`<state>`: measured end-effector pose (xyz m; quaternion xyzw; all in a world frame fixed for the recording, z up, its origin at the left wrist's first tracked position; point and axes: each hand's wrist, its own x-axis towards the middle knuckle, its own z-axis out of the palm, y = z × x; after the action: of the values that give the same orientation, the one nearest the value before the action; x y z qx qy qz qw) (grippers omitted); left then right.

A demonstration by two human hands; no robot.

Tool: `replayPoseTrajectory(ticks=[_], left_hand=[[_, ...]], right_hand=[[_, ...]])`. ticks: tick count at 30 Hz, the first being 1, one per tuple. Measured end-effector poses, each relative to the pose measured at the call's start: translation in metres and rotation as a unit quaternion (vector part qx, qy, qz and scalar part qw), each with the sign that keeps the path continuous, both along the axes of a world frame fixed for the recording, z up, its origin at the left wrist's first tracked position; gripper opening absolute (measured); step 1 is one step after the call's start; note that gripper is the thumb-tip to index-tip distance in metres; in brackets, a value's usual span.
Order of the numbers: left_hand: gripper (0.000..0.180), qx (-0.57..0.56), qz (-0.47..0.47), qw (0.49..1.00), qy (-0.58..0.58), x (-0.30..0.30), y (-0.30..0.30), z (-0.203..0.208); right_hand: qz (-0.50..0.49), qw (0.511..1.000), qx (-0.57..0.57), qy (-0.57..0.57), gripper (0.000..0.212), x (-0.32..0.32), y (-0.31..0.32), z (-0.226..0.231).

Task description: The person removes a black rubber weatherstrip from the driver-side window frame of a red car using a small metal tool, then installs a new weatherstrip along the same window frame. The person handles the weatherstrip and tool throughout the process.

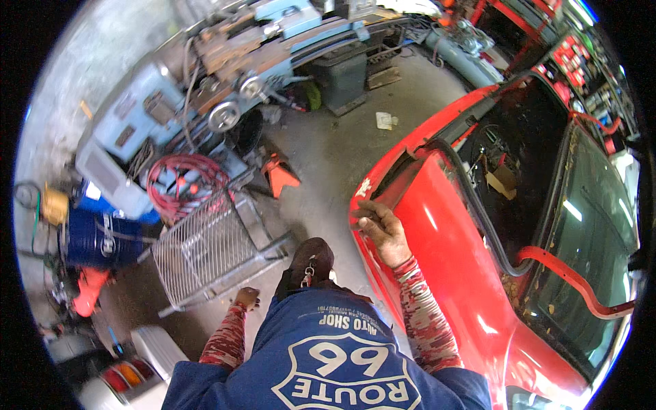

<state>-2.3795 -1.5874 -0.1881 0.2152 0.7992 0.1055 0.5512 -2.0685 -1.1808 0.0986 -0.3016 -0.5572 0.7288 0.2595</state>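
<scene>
My right hand (pixel 385 236) is over the corner of a red car body (pixel 444 239), its fingers bent and drawn toward the thumb. Something small and dark seems to sit at the fingertips, too unclear to name. Paint is worn to pale patches on the car's edge beside that hand. Low at my left side hangs my left hand (pixel 247 298), small in view, with its fingers curled in and nothing seen in them. It is nearest a grey metal rack (pixel 205 249) with a slatted grille.
A blue-grey lathe (pixel 225 82) stands along the left wall, with a coiled red hose (pixel 188 184) below it. An orange stand (pixel 280 175), a dark bin (pixel 339 78) and a blue drum (pixel 102 239) are on the floor. A curved red bar (pixel 574 280) lies across the car.
</scene>
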Motion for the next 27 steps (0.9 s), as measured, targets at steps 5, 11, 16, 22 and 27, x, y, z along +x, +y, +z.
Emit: replayPoseTrajectory(ticks=[5, 11, 16, 22, 27], left_hand=[[0.023, 0.201, -0.502, 0.834, 0.106, -0.085, 0.154, -0.038], [0.030, 0.266, -0.657, 0.687, 0.157, -0.195, 0.372, -0.031], [0.037, 0.041, -0.261, 0.964, -0.044, -0.241, 0.531, 0.063], [0.043, 0.113, -0.400, 0.905, -0.090, -0.226, 0.720, 0.156], [0.045, 0.132, -0.478, 0.863, -0.094, -0.164, 0.876, 0.172]], right_hand=[[-0.087, 0.993, -0.052, 0.068, 0.037, -0.042, 0.052, -0.011], [-0.156, 0.984, -0.027, 0.083, 0.039, -0.120, 0.144, -0.049], [-0.272, 0.951, -0.146, -0.034, 0.042, -0.155, 0.236, -0.101], [-0.359, 0.897, -0.239, -0.101, 0.046, -0.131, 0.285, -0.132], [-0.415, 0.881, -0.195, -0.120, 0.048, -0.108, 0.347, -0.118]])
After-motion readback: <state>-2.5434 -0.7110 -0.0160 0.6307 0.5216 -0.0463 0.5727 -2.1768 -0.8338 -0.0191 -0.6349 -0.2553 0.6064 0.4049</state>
